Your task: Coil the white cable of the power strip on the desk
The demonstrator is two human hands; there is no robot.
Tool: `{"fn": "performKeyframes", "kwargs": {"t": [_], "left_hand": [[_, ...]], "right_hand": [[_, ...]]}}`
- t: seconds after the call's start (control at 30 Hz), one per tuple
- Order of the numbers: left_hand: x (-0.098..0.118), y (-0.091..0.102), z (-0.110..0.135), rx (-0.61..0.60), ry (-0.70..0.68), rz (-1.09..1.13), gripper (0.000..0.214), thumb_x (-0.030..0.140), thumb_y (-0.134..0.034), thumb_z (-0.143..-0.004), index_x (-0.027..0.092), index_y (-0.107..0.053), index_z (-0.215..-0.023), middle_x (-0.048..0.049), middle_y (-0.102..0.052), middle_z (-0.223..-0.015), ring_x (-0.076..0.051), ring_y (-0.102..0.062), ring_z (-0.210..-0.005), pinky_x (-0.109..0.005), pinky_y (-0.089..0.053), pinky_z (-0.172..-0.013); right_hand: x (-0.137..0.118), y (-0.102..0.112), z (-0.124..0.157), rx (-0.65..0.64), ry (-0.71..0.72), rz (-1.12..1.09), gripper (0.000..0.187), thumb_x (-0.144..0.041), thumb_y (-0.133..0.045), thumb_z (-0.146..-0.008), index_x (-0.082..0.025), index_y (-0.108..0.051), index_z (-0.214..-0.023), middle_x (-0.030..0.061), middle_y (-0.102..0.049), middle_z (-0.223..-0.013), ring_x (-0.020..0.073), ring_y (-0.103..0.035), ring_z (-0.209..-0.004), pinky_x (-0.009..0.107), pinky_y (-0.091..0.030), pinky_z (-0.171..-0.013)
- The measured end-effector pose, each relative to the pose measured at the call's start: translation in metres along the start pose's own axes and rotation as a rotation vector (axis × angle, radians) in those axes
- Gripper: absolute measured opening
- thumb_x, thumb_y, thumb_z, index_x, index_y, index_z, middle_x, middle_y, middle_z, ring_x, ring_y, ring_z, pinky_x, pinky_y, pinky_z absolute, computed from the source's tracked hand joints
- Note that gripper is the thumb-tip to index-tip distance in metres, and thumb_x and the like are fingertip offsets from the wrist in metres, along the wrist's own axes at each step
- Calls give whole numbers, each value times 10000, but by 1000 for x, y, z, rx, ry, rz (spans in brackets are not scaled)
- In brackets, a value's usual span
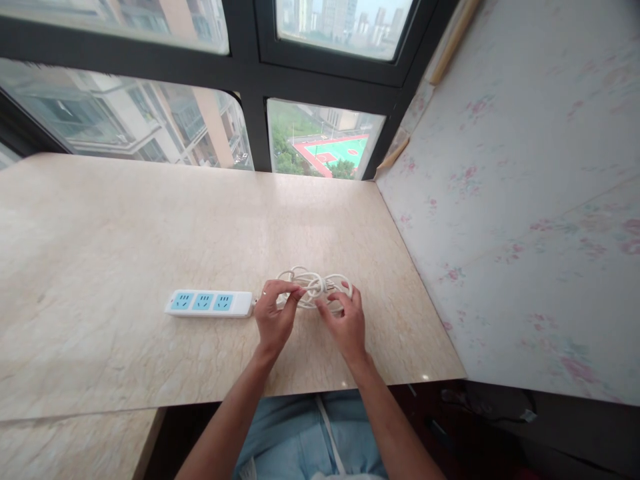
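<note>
A white power strip (pixel 209 303) with three light-blue socket panels lies flat on the stone sill. Its white cord (pixel 314 283) is gathered into a looped bundle to the right, wound around its middle. My left hand (pixel 276 319) pinches a strand of the cord between thumb and fingertips at the bundle's left side. On the right side, my right hand (pixel 346 325) has its fingers curled round the loops. What look like metal plug prongs (pixel 330 285) show between the hands at the bundle's middle. Parts of the cord are hidden behind my fingers.
The marble-patterned sill (pixel 150 227) runs back to a dark-framed window (pixel 250 87). A floral-papered wall (pixel 515 220) bounds the sill on the right. The sill's front edge is close to my body, with dark floor and some cables below at the right.
</note>
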State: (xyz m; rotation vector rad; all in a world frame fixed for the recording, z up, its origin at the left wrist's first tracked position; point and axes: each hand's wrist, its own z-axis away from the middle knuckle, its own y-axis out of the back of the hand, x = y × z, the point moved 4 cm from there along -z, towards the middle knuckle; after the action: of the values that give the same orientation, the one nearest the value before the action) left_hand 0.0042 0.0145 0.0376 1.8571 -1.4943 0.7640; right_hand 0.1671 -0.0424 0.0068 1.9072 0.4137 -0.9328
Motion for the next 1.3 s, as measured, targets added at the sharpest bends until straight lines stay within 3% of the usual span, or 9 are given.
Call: {"fn": "performKeyframes", "kwargs": {"t": [0.1,0.23,0.43,0.6,0.73,0.83,0.97,1.17,1.3], "left_hand": [[0,-6,6,-10,-5,42,159,82,-705,-773,177,-631,-877,-4,-620,-826,-116,-579,-806,-268,-466,-736],[0,-9,8,-22,7,84,165,75,-700,-775,178,-633,-885,-8,-624,-825,-118,-582,-804,-272,-468,-736],[2,-7,8,-15,-52,43,172,60,-682,-784,176,-616,-891,-1,-616,-833,-110,-569,-816,-261,-454,-749],[-27,10,8,218,241,161,100,201,-682,-825,149,-637,-897,-38,-607,-860,-116,-577,-820,-254,-456,-765],[-61,28,4,450,508,661,243,323,-741,-781,160,-625,-919,-22,-608,-829,-93,-584,-750,-234,-469,-709],[-80,33,1,463,654,998,296,306,-768,-747,207,-604,-973,15,-608,-844,-111,-613,-854,-259,-499,-750],[-87,35,-1,446,742,1153,240,338,-673,-855,218,-586,-1043,16,-615,-822,-113,-614,-943,-245,-500,-773],[-79,27,-1,506,883,1133,215,358,-608,-898,179,-610,-1019,-27,-640,-891,-163,-622,-1020,-284,-514,-812],[-74,21,-2,362,790,956,295,421,-637,-856,196,-622,-1046,-54,-641,-984,-185,-619,-1021,-318,-510,-822]], "right_hand": [[-2,-8,-3,-33,-38,-7,487,-643,-588,-810,-173,-712,-841,73,-462,-1271,155,-491,-1178,269,-442,-1004],[5,-14,-6,-11,-56,-62,403,-595,-611,-814,-232,-743,-930,53,-454,-1304,152,-483,-1199,266,-431,-1022],[3,-15,-5,48,-101,-252,305,-421,-610,-830,-145,-735,-861,74,-508,-1220,86,-539,-1028,115,-455,-695],[3,-11,-1,105,-92,-300,335,-396,-570,-839,-80,-678,-815,97,-521,-1154,60,-535,-944,97,-434,-650],[11,-13,-1,106,-120,-297,381,-433,-560,-845,-67,-648,-792,98,-528,-1114,45,-529,-858,101,-431,-642],[12,-14,-1,99,-97,-280,378,-442,-567,-844,-76,-659,-812,102,-527,-1106,58,-534,-901,102,-441,-650],[15,-13,0,78,-49,-295,368,-441,-572,-852,-95,-685,-904,115,-515,-1126,86,-535,-1009,112,-457,-666],[24,-7,5,156,12,-389,332,-397,-549,-895,-96,-676,-953,105,-496,-1146,108,-513,-1156,245,-454,-1010],[23,-4,7,196,64,-374,331,-385,-538,-906,-87,-648,-999,114,-480,-1185,117,-512,-1167,272,-441,-1031]]}}
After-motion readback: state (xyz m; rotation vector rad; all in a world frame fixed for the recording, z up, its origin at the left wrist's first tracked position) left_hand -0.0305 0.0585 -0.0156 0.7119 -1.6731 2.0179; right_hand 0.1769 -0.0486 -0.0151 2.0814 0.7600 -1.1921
